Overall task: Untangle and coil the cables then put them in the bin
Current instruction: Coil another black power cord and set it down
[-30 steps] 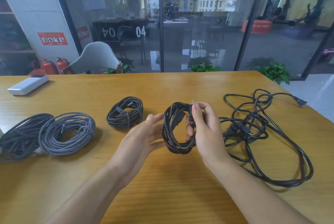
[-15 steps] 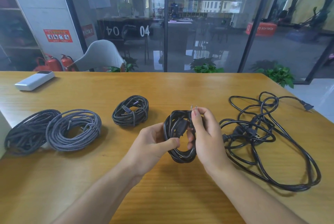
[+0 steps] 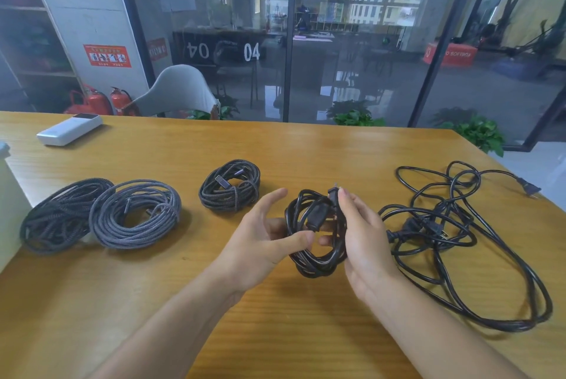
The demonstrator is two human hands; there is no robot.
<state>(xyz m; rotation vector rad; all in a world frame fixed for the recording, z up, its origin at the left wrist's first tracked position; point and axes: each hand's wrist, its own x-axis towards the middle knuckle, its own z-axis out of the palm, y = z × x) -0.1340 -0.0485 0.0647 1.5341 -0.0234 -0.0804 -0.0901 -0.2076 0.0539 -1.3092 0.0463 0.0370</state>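
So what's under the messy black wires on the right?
Just the wooden table, showing through the gaps in the tangled wires. The wires hide the wood right beneath them, so anything tiny there can't be seen.

Right hand [image 3: 364, 234] covering right side of black coil [image 3: 315, 234]; its fingertips hiding behind loops. Left hand [image 3: 263, 244] thumb overlapping coil's left edge; whether its fingers are touching coil, cannot tell. White container [image 3: 9, 201] getting cut off by left frame edge, blocking part of leftmost braided coil [image 3: 58, 216]. Both forearms running out of bottom edge. Tangled cable [image 3: 459, 241] crossings too dense to trace.
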